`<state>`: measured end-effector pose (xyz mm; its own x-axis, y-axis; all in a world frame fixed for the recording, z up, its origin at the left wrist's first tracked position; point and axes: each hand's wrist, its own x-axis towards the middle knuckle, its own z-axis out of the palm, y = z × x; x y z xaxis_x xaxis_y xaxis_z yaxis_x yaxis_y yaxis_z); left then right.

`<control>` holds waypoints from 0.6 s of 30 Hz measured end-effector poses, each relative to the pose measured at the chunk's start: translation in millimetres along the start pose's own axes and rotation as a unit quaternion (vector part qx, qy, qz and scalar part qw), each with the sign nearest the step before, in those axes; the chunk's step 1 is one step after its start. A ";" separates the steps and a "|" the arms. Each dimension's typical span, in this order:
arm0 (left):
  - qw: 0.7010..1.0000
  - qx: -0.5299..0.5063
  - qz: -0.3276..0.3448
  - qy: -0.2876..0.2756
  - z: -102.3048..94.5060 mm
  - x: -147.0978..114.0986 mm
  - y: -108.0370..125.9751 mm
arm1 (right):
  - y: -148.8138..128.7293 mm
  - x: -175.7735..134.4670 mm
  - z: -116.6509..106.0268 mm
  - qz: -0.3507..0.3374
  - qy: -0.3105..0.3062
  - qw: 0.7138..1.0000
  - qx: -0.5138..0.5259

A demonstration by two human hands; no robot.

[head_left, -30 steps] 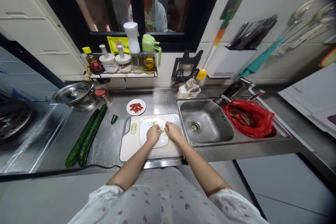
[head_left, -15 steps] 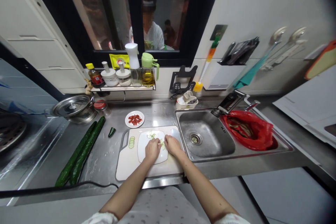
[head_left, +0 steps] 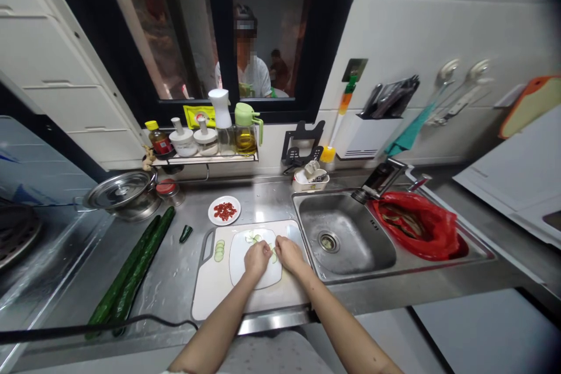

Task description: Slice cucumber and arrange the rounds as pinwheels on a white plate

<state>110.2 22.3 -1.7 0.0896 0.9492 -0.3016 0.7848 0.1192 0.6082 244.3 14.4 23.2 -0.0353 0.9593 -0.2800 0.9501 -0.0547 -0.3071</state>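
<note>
A white squarish plate [head_left: 236, 272] lies on the pale cutting board [head_left: 210, 298], and both hands are over it. My left hand [head_left: 258, 259] is closed, its fingertips pinched together above the plate's middle; what they hold is hidden. Just to its right, my right hand [head_left: 288, 252] has its fingers closed at a pale green cucumber slice [head_left: 274, 256] by the plate's right edge. More cucumber slices [head_left: 254, 238] rest on the plate's far side. A short overlapping row of slices [head_left: 220, 250] sits on the board, left of the plate.
Behind the board stands a small white plate of chopped red pieces [head_left: 225, 211]. Two long cucumbers [head_left: 131, 274] and a cut cucumber end [head_left: 186, 234] lie left. The sink [head_left: 350, 234] is right, with a red bag [head_left: 421, 234] beyond. A black cable [head_left: 131, 320] crosses the front left.
The view has tilted up slightly, so the counter sits lower in the picture. Both hands stay over the plate, with only small finger movements.
</note>
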 end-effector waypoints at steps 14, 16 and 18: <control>0.999 -0.015 -0.035 -0.012 -3.7 4.1 1.7 | 7.8 5.4 11.1 -0.009 0.021 0.997 0.073; 0.999 -0.003 -0.033 -0.013 -4.8 3.1 1.9 | 8.2 5.4 11.8 -0.012 0.030 0.996 0.087; 0.999 0.011 -0.029 -0.014 -6.1 1.9 2.0 | 9.5 4.8 11.9 -0.018 0.047 0.993 0.108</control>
<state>108.1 26.1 3.4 0.0604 0.9320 -0.3573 0.8024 0.1676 0.5728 249.5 15.2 8.0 -0.0300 0.9828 -0.1823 0.8596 -0.0677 -0.5065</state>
